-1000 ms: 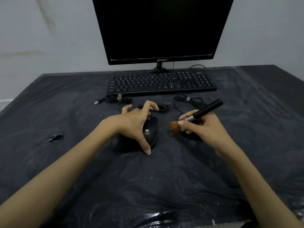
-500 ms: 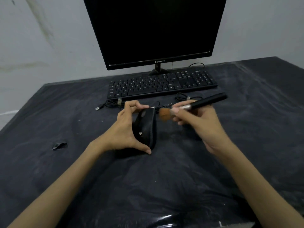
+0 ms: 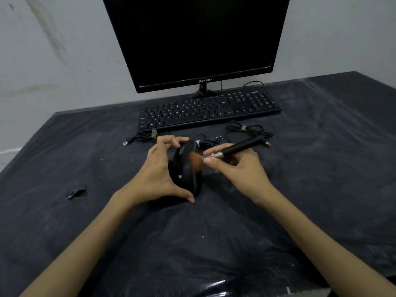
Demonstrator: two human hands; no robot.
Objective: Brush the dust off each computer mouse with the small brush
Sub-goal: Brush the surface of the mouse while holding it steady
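Gripping the black plastic computer mouse (image 3: 184, 168) on edge, the left hand (image 3: 156, 174) steadies it; the right hand (image 3: 237, 170) pinches the black-handled brush (image 3: 222, 152), orange bristles touching it.

The scene is dim and cool-toned, with soft, even light and only faint shadows under the forearms. Glare glints off the wrinkled plastic sheet (image 3: 214, 285) at the bottom centre. The brush (image 3: 196, 161) bristles are motion-blurred. Wide-angle distortion tilts the monitor (image 3: 197, 39) and bends the bench (image 3: 342, 146) edges.

Tilted black mouse (image 3: 184, 168) (brush (image 3: 216, 154) touching)
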